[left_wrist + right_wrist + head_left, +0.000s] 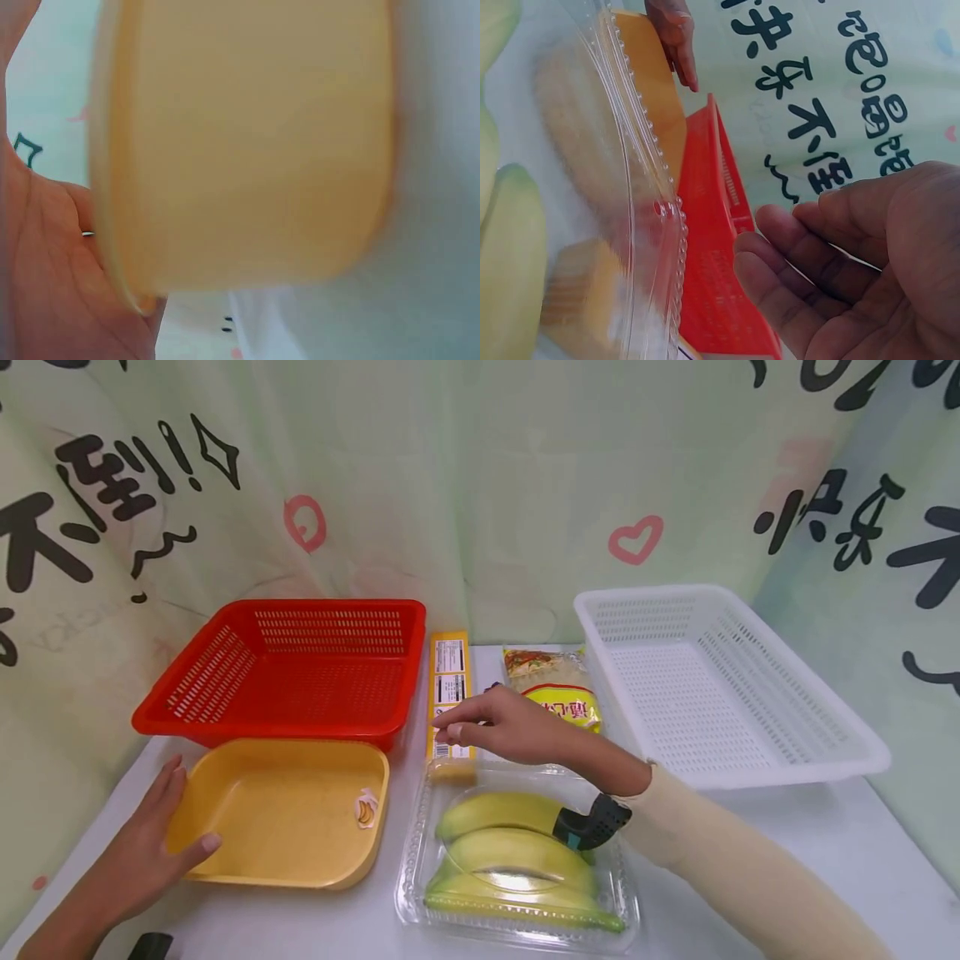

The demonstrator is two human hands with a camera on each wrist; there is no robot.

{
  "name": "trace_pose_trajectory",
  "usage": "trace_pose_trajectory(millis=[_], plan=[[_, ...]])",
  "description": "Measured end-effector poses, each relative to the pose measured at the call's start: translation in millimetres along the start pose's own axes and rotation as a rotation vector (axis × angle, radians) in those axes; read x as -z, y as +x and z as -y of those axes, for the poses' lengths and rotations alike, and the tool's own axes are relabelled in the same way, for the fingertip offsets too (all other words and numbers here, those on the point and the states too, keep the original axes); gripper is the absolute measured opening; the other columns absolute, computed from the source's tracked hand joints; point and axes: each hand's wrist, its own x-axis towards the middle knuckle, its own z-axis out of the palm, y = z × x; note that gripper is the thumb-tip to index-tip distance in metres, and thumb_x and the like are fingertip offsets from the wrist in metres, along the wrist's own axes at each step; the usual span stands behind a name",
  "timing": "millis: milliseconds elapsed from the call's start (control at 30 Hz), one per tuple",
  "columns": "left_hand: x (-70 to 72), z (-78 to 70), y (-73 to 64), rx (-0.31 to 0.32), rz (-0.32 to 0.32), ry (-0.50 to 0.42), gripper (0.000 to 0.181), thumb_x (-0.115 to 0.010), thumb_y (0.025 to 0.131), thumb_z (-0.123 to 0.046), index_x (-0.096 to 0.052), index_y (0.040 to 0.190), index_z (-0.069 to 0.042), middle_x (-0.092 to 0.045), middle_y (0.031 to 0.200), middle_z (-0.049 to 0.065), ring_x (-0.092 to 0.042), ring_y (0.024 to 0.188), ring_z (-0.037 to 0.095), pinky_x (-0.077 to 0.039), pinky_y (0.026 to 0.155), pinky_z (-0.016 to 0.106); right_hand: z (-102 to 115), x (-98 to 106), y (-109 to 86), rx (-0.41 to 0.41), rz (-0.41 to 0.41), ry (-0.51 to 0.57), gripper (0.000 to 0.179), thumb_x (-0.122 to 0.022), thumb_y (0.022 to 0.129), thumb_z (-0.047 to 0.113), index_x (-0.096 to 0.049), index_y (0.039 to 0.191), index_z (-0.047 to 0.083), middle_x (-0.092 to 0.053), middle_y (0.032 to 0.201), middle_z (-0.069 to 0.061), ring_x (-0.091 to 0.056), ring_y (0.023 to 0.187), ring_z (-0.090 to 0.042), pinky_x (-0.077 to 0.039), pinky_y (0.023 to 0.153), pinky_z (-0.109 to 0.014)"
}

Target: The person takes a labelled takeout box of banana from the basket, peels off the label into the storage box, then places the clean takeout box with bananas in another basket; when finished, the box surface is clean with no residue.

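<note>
My left hand [150,847] rests at the left rim of a yellow plastic basin [281,810], its fingers straight along the outside and its thumb near the front rim. In the left wrist view the palm [52,262] lies beside the basin's rim. Over a long yellow carton with white labels [450,662] hovers my right hand [506,722], fingers loosely bent. The right wrist view shows nothing between those fingers [780,289]. Nearer me, bananas [517,852] lie inside a clear plastic clamshell box [408,893], under the right forearm.
Behind the basin stands a red basket [322,685]. A white basket [675,693] is at the back right. Between them lies a bag of dry food with a yellow label [566,702], partly hidden by my right hand. A printed curtain [525,485] hangs behind the table.
</note>
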Motion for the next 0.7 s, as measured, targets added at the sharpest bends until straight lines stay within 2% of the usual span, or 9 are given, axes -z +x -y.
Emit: trace_pose_trajectory(millis=[67, 133, 233, 367, 567, 700], plan=[[2.0, -5.2, 1.0, 0.000, -0.013, 0.005, 0.105, -0.059, 0.090, -0.053, 0.009, 0.150, 0.000, 0.018, 0.158, 0.018, -0.003, 0.139, 0.053, -0.026, 0.092, 0.076, 0.0, 2.7, -6.5, -0.010, -0.017, -0.009, 0.027, -0.056, 0.099, 0.009, -0.067, 0.122, 0.001, -0.072, 0.104, -0.002, -0.067, 0.093, -0.012, -0.050, 0.067, -0.024], [4.1, -11.4, 2.2, -0.005, -0.030, 0.010, 0.106, -0.061, 0.089, -0.053, 0.009, 0.152, -0.003, 0.018, 0.159, 0.017, -0.003, 0.139, 0.053, -0.027, 0.090, 0.077, 0.5, 5.0, -13.1, -0.010, -0.034, -0.014, 0.027, -0.056, 0.098, 0.009, -0.068, 0.121, 0.001, -0.072, 0.104, -0.002, -0.066, 0.091, -0.013, -0.051, 0.069, -0.026], [7.1, -21.9, 3.5, -0.015, -0.049, 0.000, 0.108, -0.064, 0.087, -0.052, 0.007, 0.153, -0.003, 0.015, 0.159, 0.017, -0.007, 0.138, 0.055, -0.028, 0.088, 0.078, 0.5, 7.5, -21.7, -0.012, -0.051, -0.023, 0.026, -0.056, 0.098, 0.009, -0.068, 0.120, 0.002, -0.072, 0.103, 0.000, -0.065, 0.089, -0.013, -0.051, 0.070, -0.027], [6.5, -37.1, 4.6, -0.024, -0.043, -0.023, 0.111, -0.067, 0.085, -0.053, 0.004, 0.153, -0.001, 0.012, 0.160, 0.017, -0.011, 0.137, 0.056, -0.031, 0.087, 0.077, -0.1, 10.4, -32.2, -0.011, -0.066, -0.040, 0.027, -0.056, 0.098, 0.010, -0.067, 0.121, 0.000, -0.072, 0.104, 0.000, -0.065, 0.091, -0.012, -0.054, 0.079, -0.029], [3.3, -58.9, 5.0, -0.114, -0.046, -0.058, 0.110, -0.072, 0.083, -0.048, -0.003, 0.154, 0.001, 0.006, 0.162, 0.013, -0.014, 0.139, 0.051, -0.034, 0.089, 0.073, -2.9, 13.0, -46.3, -0.037, -0.088, -0.066, 0.029, -0.058, 0.098, 0.013, -0.066, 0.123, 0.002, -0.072, 0.106, 0.001, -0.066, 0.095, -0.010, -0.054, 0.081, -0.029], [1.0, -73.0, 4.7, -0.155, -0.036, -0.062, 0.111, -0.074, 0.081, -0.048, -0.006, 0.154, 0.001, 0.000, 0.162, 0.015, -0.016, 0.140, 0.047, -0.035, 0.093, 0.071, -7.6, 14.3, -56.2, 0.002, -0.100, -0.091, 0.029, -0.058, 0.098, 0.012, -0.066, 0.124, 0.002, -0.072, 0.107, -0.001, -0.067, 0.097, -0.011, -0.055, 0.078, -0.028]])
